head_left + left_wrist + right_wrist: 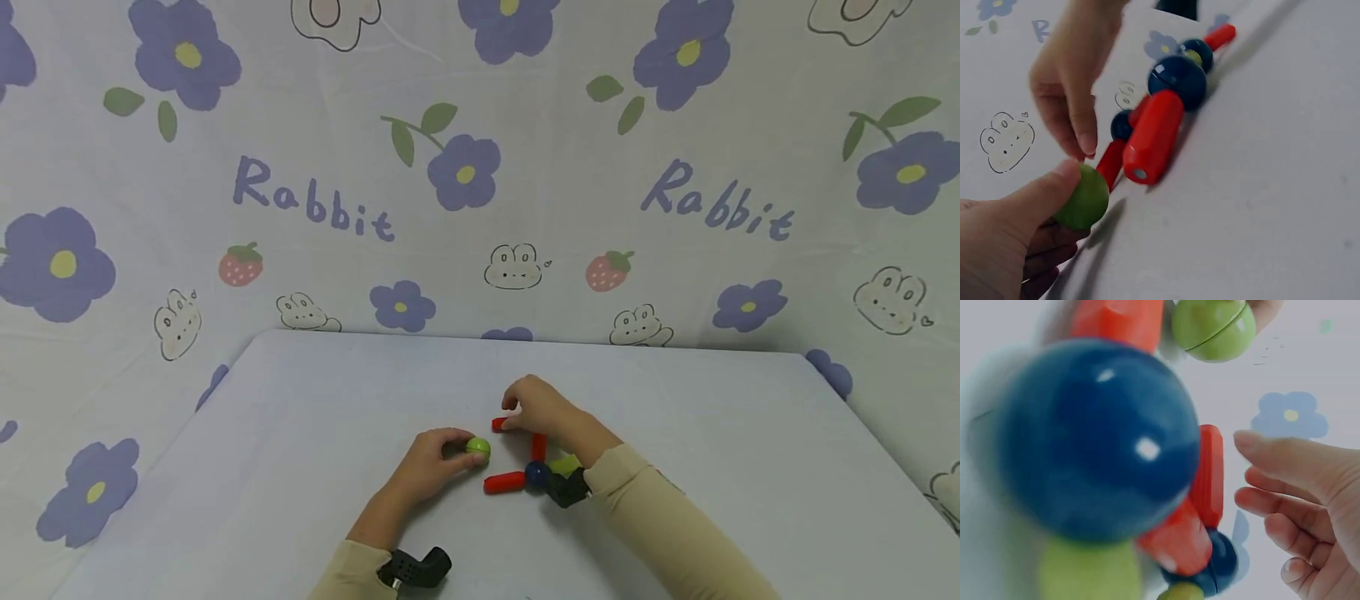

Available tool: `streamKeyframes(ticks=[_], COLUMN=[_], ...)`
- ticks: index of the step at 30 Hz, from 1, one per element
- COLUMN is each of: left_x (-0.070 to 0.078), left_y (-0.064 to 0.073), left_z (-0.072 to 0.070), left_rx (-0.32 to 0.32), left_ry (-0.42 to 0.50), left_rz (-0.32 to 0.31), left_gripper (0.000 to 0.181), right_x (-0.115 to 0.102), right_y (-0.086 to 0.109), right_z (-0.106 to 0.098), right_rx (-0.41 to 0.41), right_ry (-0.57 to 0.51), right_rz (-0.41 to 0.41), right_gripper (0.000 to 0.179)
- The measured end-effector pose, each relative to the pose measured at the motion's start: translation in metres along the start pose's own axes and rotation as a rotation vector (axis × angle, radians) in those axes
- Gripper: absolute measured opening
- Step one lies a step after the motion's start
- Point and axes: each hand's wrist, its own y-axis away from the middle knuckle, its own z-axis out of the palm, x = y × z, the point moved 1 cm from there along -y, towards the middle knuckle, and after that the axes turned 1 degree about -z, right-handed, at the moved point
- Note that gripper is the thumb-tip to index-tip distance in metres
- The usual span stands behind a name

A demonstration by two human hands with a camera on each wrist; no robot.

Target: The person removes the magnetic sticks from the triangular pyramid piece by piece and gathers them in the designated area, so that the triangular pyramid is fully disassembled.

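Note:
My left hand [435, 458] pinches a green ball [477, 450] between thumb and fingers, just left of a joined frame of balls and rods. In the left wrist view the green ball [1085, 199] is right at the end of a red rod [1110, 164]. My right hand [543, 408] is over the far side of the frame. Its fingers [1272, 497] are parted and bent, beside another view of that red rod [1210, 475], with a gap between them. The nearest blue ball [537, 475] joins a red rod [505, 482] and a yellow-green rod [564, 465].
The frame lies on a white table [337, 392]. Behind it hangs a cloth [555, 183] printed with flowers and rabbits. Black wrist cameras are strapped on both arms; the right one [567, 488] overlaps the frame in the head view.

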Motion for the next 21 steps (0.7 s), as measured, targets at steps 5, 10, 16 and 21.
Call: streamKeyframes(ticks=[5,10,16,21], left_x=[0.0,-0.001,-0.006,-0.016], left_y=[0.002,0.003,0.001,-0.001], left_z=[-0.009,-0.017,-0.032,-0.051], left_rx=[0.07,0.173,0.275,0.316], left_ry=[-0.026,-0.048,-0.108,-0.164], left_rz=[-0.021,-0.004,-0.008,-0.04], left_gripper=[0.039,0.038,0.039,0.041], right_x=[0.007,0.014,0.018,0.022], right_y=[0.026,0.053,0.076,0.084], right_z=[-0.003,0.003,0.012,0.018], right_rx=[0.024,0.054,0.086,0.116], right_ry=[-0.084,-0.113,-0.138,-0.162], right_rz=[-0.02,-0.081,-0.129,-0.093], right_gripper=[0.025,0.028,0.025,0.023])
